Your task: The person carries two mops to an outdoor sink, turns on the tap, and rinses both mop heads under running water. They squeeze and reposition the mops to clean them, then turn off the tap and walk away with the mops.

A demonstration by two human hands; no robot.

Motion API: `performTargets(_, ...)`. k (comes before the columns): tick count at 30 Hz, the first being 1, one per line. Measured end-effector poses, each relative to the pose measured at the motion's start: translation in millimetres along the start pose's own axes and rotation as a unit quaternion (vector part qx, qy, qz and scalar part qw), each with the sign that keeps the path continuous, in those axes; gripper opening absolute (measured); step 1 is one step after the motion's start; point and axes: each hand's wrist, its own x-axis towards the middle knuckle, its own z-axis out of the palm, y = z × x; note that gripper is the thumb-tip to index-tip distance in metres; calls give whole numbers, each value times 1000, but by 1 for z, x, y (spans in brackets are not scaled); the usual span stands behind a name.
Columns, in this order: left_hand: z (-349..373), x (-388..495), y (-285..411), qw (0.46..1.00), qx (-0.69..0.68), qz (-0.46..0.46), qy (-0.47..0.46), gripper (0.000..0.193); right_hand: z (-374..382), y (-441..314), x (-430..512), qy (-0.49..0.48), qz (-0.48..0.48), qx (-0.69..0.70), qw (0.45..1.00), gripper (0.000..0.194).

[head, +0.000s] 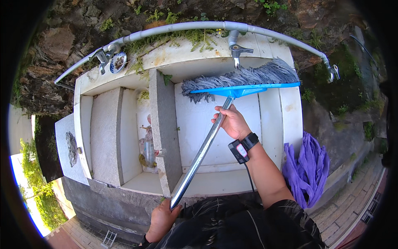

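Note:
A flat mop with a grey yarn head (248, 74) and a blue plastic frame (236, 91) spans the right basin of an outdoor wash trough (217, 133). Its metal pole (199, 155) slants down to the left, towards my body. Near the pole's lower end, my left hand (163, 216) is wrapped round it. Just below the blue frame, my right hand (231, 121) grips the pole between thumb and fingers. The mop head lies under the middle tap (238, 53) and reaches over the trough's right wall. I cannot tell whether water is running.
A grey pipe (174, 27) with taps runs along the rocky bank. Purple cloth (306, 171) hangs over the trough's right side. A rough divider (164, 133) separates the basins; the narrow left one holds a plastic bottle (150, 152). A small dish (118, 62) sits by the left tap (102, 59).

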Motion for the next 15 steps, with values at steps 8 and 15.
performTargets(8, -5, -8, -6, 999, -8, -38, -22, 35, 3, 17, 12, -9, 48, -16, 999, 35)
performTargets(15, 8, -7, -15, 990, -98, -83, -62, 37, 10, 26, 21, -4, 83, -51, 995, 26)
